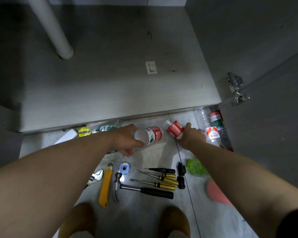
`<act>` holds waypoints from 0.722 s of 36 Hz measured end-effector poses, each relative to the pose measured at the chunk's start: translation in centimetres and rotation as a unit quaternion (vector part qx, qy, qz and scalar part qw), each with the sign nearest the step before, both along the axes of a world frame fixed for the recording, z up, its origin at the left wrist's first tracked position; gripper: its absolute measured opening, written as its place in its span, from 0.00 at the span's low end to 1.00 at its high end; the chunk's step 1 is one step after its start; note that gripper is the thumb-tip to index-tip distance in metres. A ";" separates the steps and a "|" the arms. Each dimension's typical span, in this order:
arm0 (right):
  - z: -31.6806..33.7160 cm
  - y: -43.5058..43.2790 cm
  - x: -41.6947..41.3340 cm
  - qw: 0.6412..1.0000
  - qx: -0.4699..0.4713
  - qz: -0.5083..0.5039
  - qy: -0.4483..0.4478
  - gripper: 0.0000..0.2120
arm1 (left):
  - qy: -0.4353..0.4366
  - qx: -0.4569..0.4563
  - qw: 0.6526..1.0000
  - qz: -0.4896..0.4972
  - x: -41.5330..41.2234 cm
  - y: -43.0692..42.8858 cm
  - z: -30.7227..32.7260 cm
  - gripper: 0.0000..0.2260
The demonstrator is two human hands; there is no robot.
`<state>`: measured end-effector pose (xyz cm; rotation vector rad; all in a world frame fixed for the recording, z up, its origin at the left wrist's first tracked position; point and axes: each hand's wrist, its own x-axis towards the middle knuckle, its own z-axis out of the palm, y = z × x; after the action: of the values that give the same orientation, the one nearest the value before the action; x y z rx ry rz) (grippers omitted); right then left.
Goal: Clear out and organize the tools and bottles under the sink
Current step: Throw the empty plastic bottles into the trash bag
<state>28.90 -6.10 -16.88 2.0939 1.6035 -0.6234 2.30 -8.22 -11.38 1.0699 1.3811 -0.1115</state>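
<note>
My left hand (127, 140) grips a clear bottle (152, 136) lying 9-to-3 o'clock, neck toward my right hand (192, 137), which clasps a red-labelled bottle (175, 130) just beside it at 3 o'clock.

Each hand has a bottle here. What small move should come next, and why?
Likely set both bottles down with the bottle pile by the cabinet door: the left hand grips a clear bottle, the right hand a red-wrapped bottle, and tools lie grouped separately.
</note>
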 end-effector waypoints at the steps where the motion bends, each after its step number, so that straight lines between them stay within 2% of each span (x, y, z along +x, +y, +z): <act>1: 0.1 0.0 -0.2 1.000 0.006 0.020 0.000 0.28 | 0.000 0.000 1.000 0.002 0.0 0.0 0.1 0.35; 7: 2.1 -0.2 -1.2 0.997 0.023 0.079 0.005 0.30 | 0.016 -0.002 1.000 -0.024 0.0 -0.6 1.3 0.33; 14: 8.9 -1.0 -1.8 0.993 0.010 0.097 0.061 0.35 | 0.028 0.014 0.996 -0.079 -0.3 -1.3 6.3 0.29; 19: 15.5 -3.0 -1.1 0.994 -0.004 0.017 0.110 0.33 | 0.066 0.027 0.994 -0.086 1.0 -2.8 12.1 0.32; 21: 18.4 -4.5 -0.6 0.988 -0.013 -0.044 0.146 0.37 | 0.083 0.035 0.990 -0.112 2.4 -3.9 14.6 0.32; 24: 22.8 -7.7 0.6 0.968 -0.004 -0.135 0.213 0.51 | 0.074 0.068 0.988 -0.115 5.2 -6.1 18.2 0.30; 26: 25.5 -10.6 1.6 0.948 0.025 -0.187 0.256 0.49 | 0.053 0.091 0.990 -0.094 7.4 -7.9 20.3 0.26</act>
<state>30.46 -16.68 8.63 2.4315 1.4742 -1.3614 9.70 -16.09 8.90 1.3623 1.4027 -0.1853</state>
